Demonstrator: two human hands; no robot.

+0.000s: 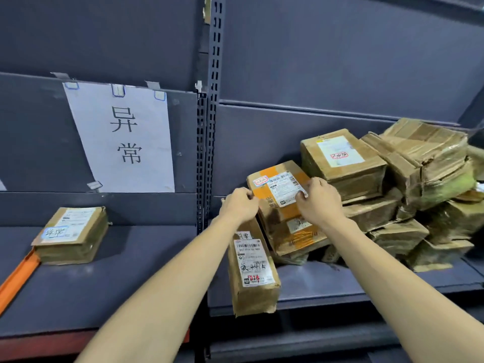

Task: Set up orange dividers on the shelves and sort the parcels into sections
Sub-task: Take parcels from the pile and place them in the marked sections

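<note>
A cardboard parcel with orange tape and a white label (277, 191) tops a low stack on the right shelf (314, 281). My left hand (239, 205) grips its left edge and my right hand (318, 201) grips its right side over the label. A long brown parcel (251, 273) lies under my left wrist, jutting over the shelf's front edge. One flat parcel (72, 235) rests alone on the left shelf (117, 279). An orange divider (17, 277) lies at the far left, touching that parcel's corner.
A heap of several taped brown parcels (419, 179) fills the right end of the right shelf. A white paper sign (123, 138) is taped to the left back panel. A slotted metal upright (209, 127) separates the two bays.
</note>
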